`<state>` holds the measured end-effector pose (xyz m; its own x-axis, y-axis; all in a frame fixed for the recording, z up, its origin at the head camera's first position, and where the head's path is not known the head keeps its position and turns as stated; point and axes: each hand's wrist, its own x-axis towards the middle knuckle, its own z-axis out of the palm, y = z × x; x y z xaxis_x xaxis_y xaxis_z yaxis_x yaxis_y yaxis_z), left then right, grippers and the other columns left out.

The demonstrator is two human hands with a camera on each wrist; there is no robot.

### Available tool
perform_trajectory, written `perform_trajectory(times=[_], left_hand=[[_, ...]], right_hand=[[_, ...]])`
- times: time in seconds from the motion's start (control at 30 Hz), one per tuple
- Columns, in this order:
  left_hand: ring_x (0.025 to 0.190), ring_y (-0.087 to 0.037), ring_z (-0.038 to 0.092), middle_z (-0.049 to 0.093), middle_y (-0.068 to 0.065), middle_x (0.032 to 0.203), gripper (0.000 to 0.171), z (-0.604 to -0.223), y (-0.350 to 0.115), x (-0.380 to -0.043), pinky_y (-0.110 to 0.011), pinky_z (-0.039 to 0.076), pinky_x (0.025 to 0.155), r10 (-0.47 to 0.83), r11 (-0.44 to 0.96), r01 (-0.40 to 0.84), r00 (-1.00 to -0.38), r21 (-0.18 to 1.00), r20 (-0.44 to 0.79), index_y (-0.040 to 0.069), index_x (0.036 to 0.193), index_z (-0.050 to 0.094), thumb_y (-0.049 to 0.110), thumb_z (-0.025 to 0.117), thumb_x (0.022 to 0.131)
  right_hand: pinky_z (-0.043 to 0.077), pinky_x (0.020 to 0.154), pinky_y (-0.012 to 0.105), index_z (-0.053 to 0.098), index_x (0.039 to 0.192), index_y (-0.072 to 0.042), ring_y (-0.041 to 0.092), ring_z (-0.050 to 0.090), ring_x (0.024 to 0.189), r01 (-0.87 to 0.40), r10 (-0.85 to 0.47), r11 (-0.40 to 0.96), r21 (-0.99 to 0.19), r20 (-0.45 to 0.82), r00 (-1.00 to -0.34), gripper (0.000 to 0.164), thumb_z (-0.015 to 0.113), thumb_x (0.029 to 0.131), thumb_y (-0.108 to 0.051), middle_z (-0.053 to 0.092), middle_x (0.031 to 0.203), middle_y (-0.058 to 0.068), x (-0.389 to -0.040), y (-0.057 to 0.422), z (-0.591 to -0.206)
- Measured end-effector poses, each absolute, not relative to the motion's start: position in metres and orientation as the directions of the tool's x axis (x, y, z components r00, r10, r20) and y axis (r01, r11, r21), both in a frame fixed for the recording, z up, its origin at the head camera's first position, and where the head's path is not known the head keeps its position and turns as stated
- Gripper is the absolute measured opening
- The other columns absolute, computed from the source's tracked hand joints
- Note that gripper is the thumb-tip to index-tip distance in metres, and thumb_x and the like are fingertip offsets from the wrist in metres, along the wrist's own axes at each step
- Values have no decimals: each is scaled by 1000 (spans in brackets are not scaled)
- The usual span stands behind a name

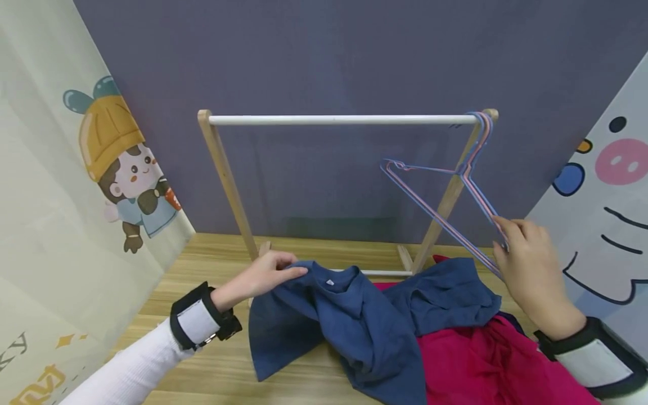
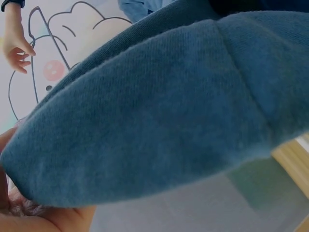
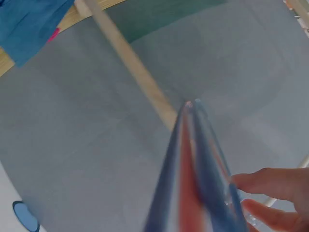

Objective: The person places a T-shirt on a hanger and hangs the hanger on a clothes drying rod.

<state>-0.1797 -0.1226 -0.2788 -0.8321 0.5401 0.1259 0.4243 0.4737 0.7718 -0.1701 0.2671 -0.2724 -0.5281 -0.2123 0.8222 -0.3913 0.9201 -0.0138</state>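
A dark blue short-sleeved shirt (image 1: 354, 320) lies rumpled at the front, its neckline and a small white label facing up. My left hand (image 1: 270, 274) pinches its left shoulder, thumb on top. In the left wrist view, blue cloth (image 2: 145, 106) covers most of the picture and hides part of the fingers. Blue and pink clothes hangers (image 1: 464, 171) hang bunched at the right end of the rail. My right hand (image 1: 529, 267) grips their near corner between thumb and fingers. The right wrist view shows the fingers (image 3: 270, 183) against the hangers (image 3: 193, 183).
A rack with a white rail (image 1: 334, 120) and wooden posts (image 1: 228, 185) stands behind the shirt. A crimson garment (image 1: 471, 360) lies underneath and to the right on the wooden surface (image 1: 187, 315). A grey back panel (image 1: 304, 62) and printed side panels surround the area.
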Motion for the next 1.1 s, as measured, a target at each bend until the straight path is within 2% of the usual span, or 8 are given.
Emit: perform_trajectory(times=[0.27,0.47,0.6,0.67,0.77,0.83,0.93,1.1], left_hand=[[49,-6,26,27,5,57,27,-281,-124,-179,-20,26,53,540,466,436,-830,770,142,4,64,43,8,53,88],[50,-6,26,26,4,57,28,-284,-126,-180,-20,26,53,535,467,428,-833,774,138,4,63,42,7,52,88],[50,-6,26,26,4,57,27,-292,-129,-185,-21,25,53,525,474,437,-837,764,153,4,64,43,8,53,88],[50,-7,26,26,4,57,26,-299,-131,-190,-21,25,53,510,483,441,-844,756,166,5,65,44,11,54,88],[50,-7,27,27,5,58,25,-311,-135,-198,-21,25,53,481,504,442,-857,742,184,8,66,48,17,57,87],[50,-7,27,27,5,58,25,-314,-137,-201,-21,26,52,473,505,449,-858,737,199,9,66,49,21,58,86],[49,-7,28,28,6,57,26,-317,-140,-202,-21,26,51,472,500,460,-855,734,215,11,66,49,25,59,85],[48,-6,27,28,6,57,28,-317,-143,-202,-21,25,50,471,512,482,-850,711,236,12,64,48,27,59,85]], right_hand=[[37,48,48,54,102,15,40,46,65,-328,-157,943,-55,796,-585,31,53,71,17,48,79,27,-172,277,-272],[31,45,28,53,105,16,38,48,65,-294,-28,918,-267,696,-718,26,47,81,11,45,86,29,-174,283,-268],[29,48,16,54,106,14,35,49,72,-284,42,880,-381,659,-751,24,45,86,5,47,91,29,-177,286,-267],[27,47,12,56,106,14,16,50,71,-276,65,866,-416,643,-763,24,46,87,2,48,91,28,-179,288,-267],[29,44,14,57,105,12,-7,42,68,-270,84,850,-452,622,-778,25,48,89,-4,50,93,27,-182,291,-267],[30,41,18,58,105,11,-13,35,64,-262,97,839,-477,605,-790,27,48,90,-8,51,92,26,-186,295,-269],[31,35,27,60,107,6,-5,40,56,-242,126,828,-506,589,-798,29,49,91,-16,54,89,21,-194,302,-276],[28,33,27,59,107,6,3,41,43,-248,111,825,-509,574,-811,31,48,91,-17,59,78,19,-194,295,-266]])
